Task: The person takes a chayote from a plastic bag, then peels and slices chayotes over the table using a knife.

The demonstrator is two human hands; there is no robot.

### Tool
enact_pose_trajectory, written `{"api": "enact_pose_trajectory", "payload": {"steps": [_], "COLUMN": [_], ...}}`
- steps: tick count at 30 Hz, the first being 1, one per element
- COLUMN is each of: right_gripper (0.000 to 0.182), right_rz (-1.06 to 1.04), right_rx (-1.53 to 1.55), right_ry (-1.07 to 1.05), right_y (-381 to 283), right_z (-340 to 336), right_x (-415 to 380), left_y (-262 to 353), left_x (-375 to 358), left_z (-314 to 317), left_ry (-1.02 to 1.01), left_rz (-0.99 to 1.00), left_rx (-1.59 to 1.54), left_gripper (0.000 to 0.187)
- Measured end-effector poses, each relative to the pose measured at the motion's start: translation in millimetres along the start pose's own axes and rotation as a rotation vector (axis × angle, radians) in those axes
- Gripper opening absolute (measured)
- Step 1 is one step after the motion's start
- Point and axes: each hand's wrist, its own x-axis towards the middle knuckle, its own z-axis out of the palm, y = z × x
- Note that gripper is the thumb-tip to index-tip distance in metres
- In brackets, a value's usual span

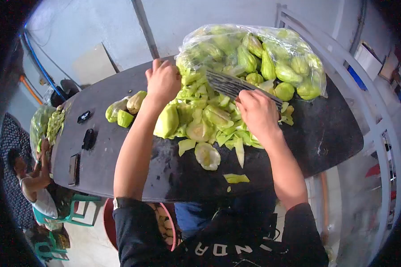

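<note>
My right hand (258, 111) is closed around a wide-bladed knife (227, 83), whose streaked blade slants up and left over the heap. My left hand (164, 82) hovers at the left side of the pile with its fingers curled; what they hold, if anything, is hidden. Between and below both hands lies a pile of cut chayote pieces (209, 118), pale green slices and chunks. One large peeled chayote (167, 121) sits at the pile's left edge, below my left wrist. A flat chayote slice (207, 156) lies nearer to me.
A clear plastic bag (254, 49) of whole chayotes stands behind the pile on the dark table (133, 173). Several chayotes (120, 110) lie left of my left forearm. A phone-like object (74, 169) lies near the left edge. A seated person (35, 182) works at far left.
</note>
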Motion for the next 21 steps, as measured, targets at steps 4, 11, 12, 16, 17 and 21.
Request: {"api": "enact_pose_trajectory", "payload": {"steps": [4, 11, 12, 16, 17, 21], "right_gripper": [0.017, 0.023, 0.024, 0.024, 0.023, 0.02], "right_rz": [0.138, 0.137, 0.184, 0.212, 0.234, 0.193], "right_rx": [0.127, 0.343, 0.394, 0.5, 0.526, 0.643], "right_ry": [0.006, 0.182, 0.144, 0.063, 0.024, -0.019], "right_y": [-5, -24, -28, -41, -44, -68], "right_z": [-10, -10, -12, -13, -13, -14], "right_x": [3, 4, 5, 12, 14, 26], "left_y": [-18, -3, -3, -18, -19, -32], "left_x": [-47, -113, -114, -106, -103, -90], "left_z": [23, 32, 31, 26, 21, 18], "left_ry": [-0.111, -0.09, -0.076, -0.047, -0.066, -0.236], "left_rz": [-0.185, -0.247, -0.294, -0.522, -0.639, -0.934], "left_rx": [-0.377, -0.388, -0.43, -0.855, -1.061, -2.389], "left_gripper": [0.044, 0.074, 0.07, 0.062, 0.057, 0.044]}}
